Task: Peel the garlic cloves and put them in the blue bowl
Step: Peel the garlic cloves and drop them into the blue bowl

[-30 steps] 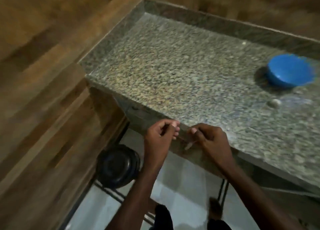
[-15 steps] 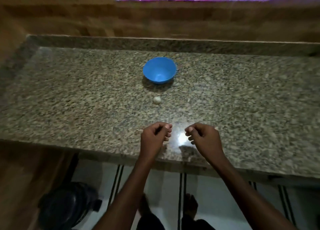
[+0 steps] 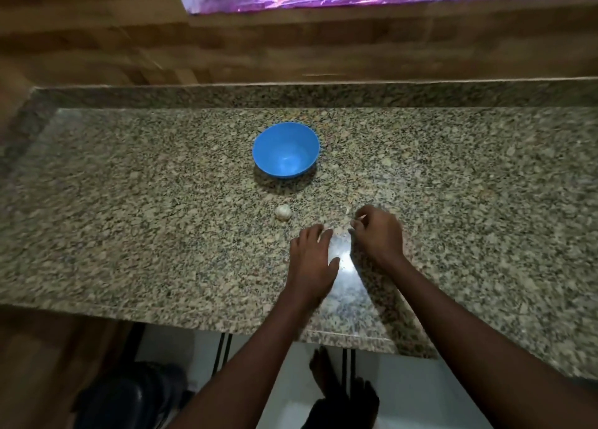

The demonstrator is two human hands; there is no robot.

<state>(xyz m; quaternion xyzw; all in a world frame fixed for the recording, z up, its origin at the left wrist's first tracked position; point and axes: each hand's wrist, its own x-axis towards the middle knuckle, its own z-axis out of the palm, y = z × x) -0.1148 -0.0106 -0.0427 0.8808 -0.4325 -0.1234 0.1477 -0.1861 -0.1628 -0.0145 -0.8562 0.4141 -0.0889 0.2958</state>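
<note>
bowls: 1, blue bowl (image 3: 286, 150) | garlic: 1, whole pale garlic bulb (image 3: 282, 212) | hands: 2, left hand (image 3: 312, 260) and right hand (image 3: 378, 234) | counters: 1, granite countertop (image 3: 129, 208) | feet below counter: 2, bare feet (image 3: 343, 393) | dark round objects on floor: 1, black container (image 3: 129, 399)

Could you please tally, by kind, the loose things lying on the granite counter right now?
Blue bowl: 1
Garlic bulb: 1
Total: 2
Whether the curled right hand holds a clove cannot be told.
</note>
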